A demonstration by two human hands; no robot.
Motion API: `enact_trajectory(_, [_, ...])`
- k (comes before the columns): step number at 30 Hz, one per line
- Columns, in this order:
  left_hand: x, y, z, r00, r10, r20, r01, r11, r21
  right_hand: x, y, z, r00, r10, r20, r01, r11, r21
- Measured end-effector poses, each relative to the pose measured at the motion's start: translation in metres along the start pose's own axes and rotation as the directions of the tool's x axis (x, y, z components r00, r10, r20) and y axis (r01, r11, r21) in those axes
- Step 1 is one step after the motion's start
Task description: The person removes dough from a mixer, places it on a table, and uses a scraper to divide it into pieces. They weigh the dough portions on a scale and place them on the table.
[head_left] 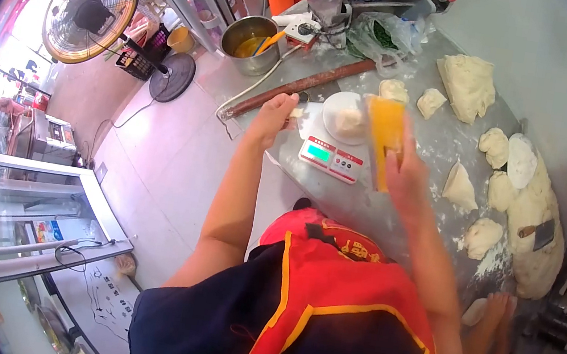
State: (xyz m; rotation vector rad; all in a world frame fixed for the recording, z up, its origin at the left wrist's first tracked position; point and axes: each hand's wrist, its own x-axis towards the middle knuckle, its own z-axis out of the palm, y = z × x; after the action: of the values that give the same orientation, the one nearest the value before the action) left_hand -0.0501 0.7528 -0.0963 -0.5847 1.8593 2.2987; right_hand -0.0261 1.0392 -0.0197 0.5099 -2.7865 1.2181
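My right hand (408,174) grips a yellow scraper (384,130), blurred by motion, at the right edge of a white digital scale (307,167). A lump of dough (348,121) sits on the scale's round plate, and the display glows green. On the left side of the scale my left hand (274,118) is closed, its fingertips pinched near a small pale bit that I cannot make out. Small dough pieces (393,89) lie just beyond the scraper. A triangular dough piece (461,187) rests to the right of my right hand.
A long rolling pin (296,89) lies behind the scale. Left of it stands a metal pot (256,63) of yellowish liquid. Large dough (467,87) and a long dough mass (536,244) with a scraper (544,235) are right. Another person's hands (495,315) touch dough below.
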Motion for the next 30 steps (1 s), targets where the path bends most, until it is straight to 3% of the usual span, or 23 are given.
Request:
enact_trajectory(3, [0.017,-0.024,0.001,0.994,0.008,-0.113,-0.016,0.998,-0.064,-0.002,0.011,-0.007,0.993,0.049,-0.112,-0.041,0.997,0.067])
enact_trajectory(6, [0.011,-0.02,0.027,0.981,0.091,-0.172,-0.093,0.996,-0.003,-0.007,0.025,-0.016,0.978,0.136,-0.159,-0.121,0.988,0.1])
enact_trajectory(8, [0.011,-0.016,0.033,0.975,0.191,-0.112,-0.18,0.978,0.102,-0.016,0.019,-0.036,0.956,0.254,-0.144,-0.245,0.966,0.078])
enact_trajectory(10, [0.018,-0.011,0.032,0.969,0.245,-0.036,-0.229,0.941,0.249,-0.03,0.041,-0.043,0.949,0.229,-0.219,-0.215,0.973,0.083])
enact_trajectory(14, [0.024,0.008,0.051,0.958,0.267,0.105,-0.271,0.716,0.643,-0.063,0.061,-0.069,0.927,0.272,-0.26,-0.223,0.954,0.202])
enact_trajectory(19, [0.037,0.009,0.064,0.861,0.345,0.374,-0.49,0.364,0.792,-0.103,0.095,-0.08,0.897,0.284,-0.339,-0.244,0.957,0.156])
enact_trajectory(22, [0.04,0.019,0.078,0.928,0.133,0.348,-0.37,0.428,0.824,-0.113,0.091,-0.083,0.876,0.338,-0.346,-0.292,0.94,0.179])
enact_trajectory(25, [0.038,0.027,0.087,0.931,-0.036,0.364,-0.301,0.489,0.819,-0.12,0.092,-0.082,0.874,0.33,-0.357,-0.298,0.944,0.141])
enact_trajectory(28, [0.067,-0.005,0.085,0.893,0.119,0.434,-0.45,0.211,0.868,-0.125,0.09,-0.082,0.867,0.328,-0.376,-0.292,0.945,0.15])
enact_trajectory(30, [0.08,-0.002,0.093,0.9,-0.032,0.435,-0.421,0.201,0.885,-0.13,0.09,-0.085,0.852,0.346,-0.393,-0.306,0.938,0.163])
